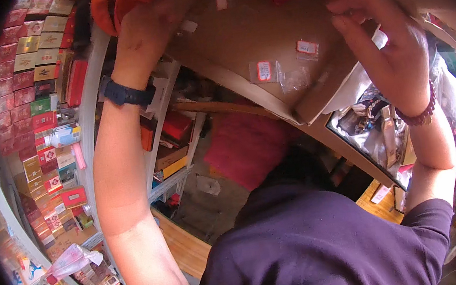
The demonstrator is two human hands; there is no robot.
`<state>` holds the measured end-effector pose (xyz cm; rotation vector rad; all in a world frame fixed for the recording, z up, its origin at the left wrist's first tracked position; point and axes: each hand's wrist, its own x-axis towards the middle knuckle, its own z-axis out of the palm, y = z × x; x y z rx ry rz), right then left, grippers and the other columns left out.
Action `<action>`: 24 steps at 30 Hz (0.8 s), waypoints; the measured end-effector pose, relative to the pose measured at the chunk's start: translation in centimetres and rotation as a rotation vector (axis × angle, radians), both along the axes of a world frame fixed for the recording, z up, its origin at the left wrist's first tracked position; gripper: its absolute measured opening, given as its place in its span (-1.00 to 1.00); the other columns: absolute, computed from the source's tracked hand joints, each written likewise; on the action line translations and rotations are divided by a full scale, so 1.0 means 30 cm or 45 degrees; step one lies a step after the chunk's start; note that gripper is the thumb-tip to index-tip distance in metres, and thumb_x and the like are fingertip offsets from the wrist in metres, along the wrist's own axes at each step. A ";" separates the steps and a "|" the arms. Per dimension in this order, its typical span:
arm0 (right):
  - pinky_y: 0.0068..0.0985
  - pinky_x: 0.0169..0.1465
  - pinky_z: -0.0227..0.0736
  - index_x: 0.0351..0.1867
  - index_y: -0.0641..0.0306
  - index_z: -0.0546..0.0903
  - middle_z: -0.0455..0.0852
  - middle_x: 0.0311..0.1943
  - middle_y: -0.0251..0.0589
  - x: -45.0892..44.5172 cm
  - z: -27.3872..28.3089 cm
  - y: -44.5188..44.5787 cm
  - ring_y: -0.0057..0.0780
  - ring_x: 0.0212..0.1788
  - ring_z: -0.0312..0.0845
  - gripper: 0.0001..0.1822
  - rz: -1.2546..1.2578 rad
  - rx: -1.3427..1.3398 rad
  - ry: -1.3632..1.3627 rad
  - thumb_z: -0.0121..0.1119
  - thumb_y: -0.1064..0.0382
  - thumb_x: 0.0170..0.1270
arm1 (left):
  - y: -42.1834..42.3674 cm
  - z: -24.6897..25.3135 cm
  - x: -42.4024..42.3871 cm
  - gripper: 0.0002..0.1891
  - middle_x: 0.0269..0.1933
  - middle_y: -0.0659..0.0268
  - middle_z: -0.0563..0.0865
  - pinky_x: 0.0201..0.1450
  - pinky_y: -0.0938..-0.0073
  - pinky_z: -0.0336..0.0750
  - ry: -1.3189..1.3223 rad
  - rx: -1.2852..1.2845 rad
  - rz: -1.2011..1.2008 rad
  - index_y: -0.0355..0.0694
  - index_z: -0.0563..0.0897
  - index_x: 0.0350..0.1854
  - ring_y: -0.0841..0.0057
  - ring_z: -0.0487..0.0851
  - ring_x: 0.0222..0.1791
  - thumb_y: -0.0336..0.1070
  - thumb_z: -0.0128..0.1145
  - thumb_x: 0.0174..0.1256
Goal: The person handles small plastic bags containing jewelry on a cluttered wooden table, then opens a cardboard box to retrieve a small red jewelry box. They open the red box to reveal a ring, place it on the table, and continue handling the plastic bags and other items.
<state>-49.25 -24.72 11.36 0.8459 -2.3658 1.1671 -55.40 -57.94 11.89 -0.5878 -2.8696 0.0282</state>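
Note:
My left hand (146, 33), with a dark watch on the wrist, reaches up beside a bright orange-red item (109, 7) at the top; its fingers are blurred, and whether they grip anything is unclear. My right hand (386, 37), wearing a beaded bracelet, is raised at the upper right with thumb and fingers apart over an open cardboard box (237, 43). Inside the box lie small clear plastic bags, two with red-bordered labels (264, 71), and a small pale tag (221, 3). The box's upper end is dark and blurred.
Shelves at the left hold many stacked small boxes (24, 82) and a plastic bottle (65, 136). Below my right hand, a dark-edged box (361, 147) contains crumpled plastic and small items. A pink-red cloth (245, 144) lies lower down, past the cardboard box's edge. A wooden surface (180, 242) shows beside my torso.

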 end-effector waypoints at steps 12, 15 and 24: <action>-0.57 -0.01 0.51 0.14 0.38 0.57 0.71 0.03 -0.21 0.001 -0.009 -0.008 -0.51 -0.04 0.66 -0.61 0.024 -0.052 0.015 0.17 0.52 0.26 | -0.199 -0.373 -0.126 -0.88 -0.29 0.18 0.70 -0.15 0.20 0.55 0.180 0.248 -0.454 -0.24 0.63 -0.24 0.17 0.67 -0.26 -0.36 0.12 0.23; -0.58 -0.03 0.52 0.13 0.34 0.58 0.72 0.01 -0.24 -0.006 -0.019 0.001 -0.54 -0.07 0.66 -0.62 -0.004 -0.019 0.044 0.19 0.50 0.26 | -0.070 -0.344 -0.067 -0.85 -0.24 0.19 0.70 -0.13 0.20 0.53 0.367 0.060 -0.644 -0.23 0.63 -0.19 0.18 0.65 -0.23 -0.37 0.16 0.20; -0.48 -0.15 0.63 0.05 0.37 0.61 0.75 -0.26 -0.12 0.036 0.044 -0.047 -0.39 -0.22 0.73 -0.59 -0.174 0.042 0.121 0.29 0.43 0.11 | 0.240 -0.320 0.121 -0.57 -0.19 0.13 0.65 -0.04 0.20 0.52 -0.388 0.042 -0.455 -0.27 0.61 -0.09 0.16 0.61 -0.09 -0.32 0.36 -0.11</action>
